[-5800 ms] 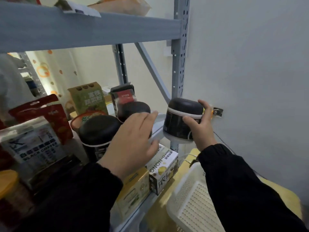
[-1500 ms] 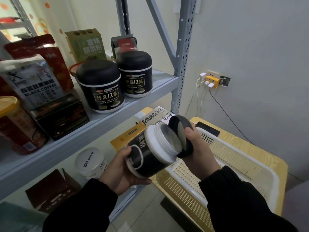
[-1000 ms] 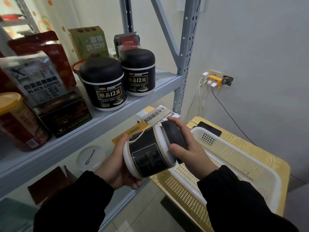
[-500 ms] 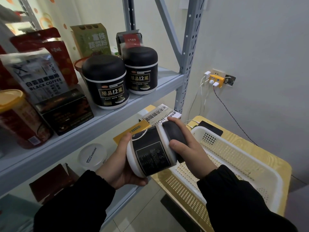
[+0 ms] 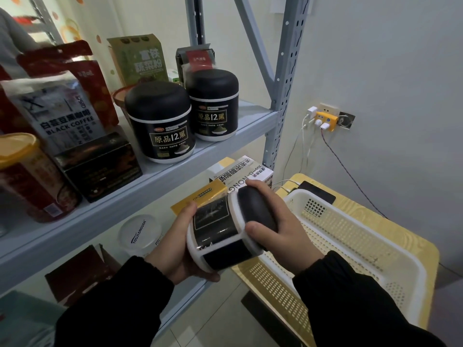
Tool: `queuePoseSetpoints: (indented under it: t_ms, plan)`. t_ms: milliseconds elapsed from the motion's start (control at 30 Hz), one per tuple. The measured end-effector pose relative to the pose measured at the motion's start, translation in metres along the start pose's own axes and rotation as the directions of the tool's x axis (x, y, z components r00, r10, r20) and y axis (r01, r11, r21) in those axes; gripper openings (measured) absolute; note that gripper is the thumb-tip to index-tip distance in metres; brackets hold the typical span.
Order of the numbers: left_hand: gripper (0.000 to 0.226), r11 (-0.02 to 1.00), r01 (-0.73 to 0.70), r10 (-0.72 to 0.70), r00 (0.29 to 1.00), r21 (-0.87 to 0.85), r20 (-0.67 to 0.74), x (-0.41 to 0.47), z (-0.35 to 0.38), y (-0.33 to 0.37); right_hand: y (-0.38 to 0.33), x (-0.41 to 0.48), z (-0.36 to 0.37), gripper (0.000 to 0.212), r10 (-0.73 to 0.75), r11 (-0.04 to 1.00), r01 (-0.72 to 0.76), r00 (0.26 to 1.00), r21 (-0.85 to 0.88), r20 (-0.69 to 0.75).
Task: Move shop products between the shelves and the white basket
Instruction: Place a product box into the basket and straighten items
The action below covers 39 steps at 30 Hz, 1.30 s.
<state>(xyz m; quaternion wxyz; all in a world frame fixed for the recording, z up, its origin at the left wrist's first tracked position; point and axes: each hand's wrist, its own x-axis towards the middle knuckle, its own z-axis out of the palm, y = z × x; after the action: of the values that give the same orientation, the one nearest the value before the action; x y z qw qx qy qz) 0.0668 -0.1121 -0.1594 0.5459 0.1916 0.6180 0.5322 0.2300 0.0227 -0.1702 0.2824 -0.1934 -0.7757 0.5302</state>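
Lying tilted on its side, the black jar point(image 5: 220, 231) is held in the air between both hands, just left of the white basket point(image 5: 411, 269). The left hand point(image 5: 175, 249) cups the jar's base, fingers curled underneath and thumb laid along the label. The right hand point(image 5: 278, 229) wraps the black lid point(image 5: 255, 214), thumb and fingers spread wide and clamped round its dome. Two matching jars point(image 5: 160, 121) stand upright on the grey shelf point(image 5: 175, 179) above.

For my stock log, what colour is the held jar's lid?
Black; the domed plastic lid shows best in the head view.
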Motion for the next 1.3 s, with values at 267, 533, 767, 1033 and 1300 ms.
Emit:
queuePoseSetpoints:
  t_ms: [267,533,767,1033,1300]
  plan:
    - [0.09,0.75,-0.532,0.565,0.824,0.393,0.037,-0.002,0.003,-0.005,0.0,0.005,0.009,0.064,0.259,0.783,-0.206,0.966,0.587,-0.007]
    - [0.07,0.862,-0.482,0.487,0.873,0.158,0.006,-0.004,-0.003,-0.007,0.01,0.008,0.009,0.069,0.218,0.872,-0.189,0.976,0.451,-0.012]
    - [0.097,0.739,-0.56,0.575,0.814,0.374,0.081,-0.006,-0.006,-0.008,0.004,0.008,0.008,0.057,0.326,0.759,-0.287,0.945,0.584,0.04]
    - [0.063,0.891,-0.408,0.426,0.903,0.199,-0.056,-0.008,-0.007,-0.015,-0.005,0.008,0.013,0.046,0.317,0.871,-0.286,0.948,0.399,-0.013]
    - [0.07,0.922,-0.259,0.24,0.966,-0.286,-0.101,-0.011,0.009,-0.019,-0.013,0.003,0.035,0.066,0.365,0.663,-0.201,0.928,0.721,-0.077]
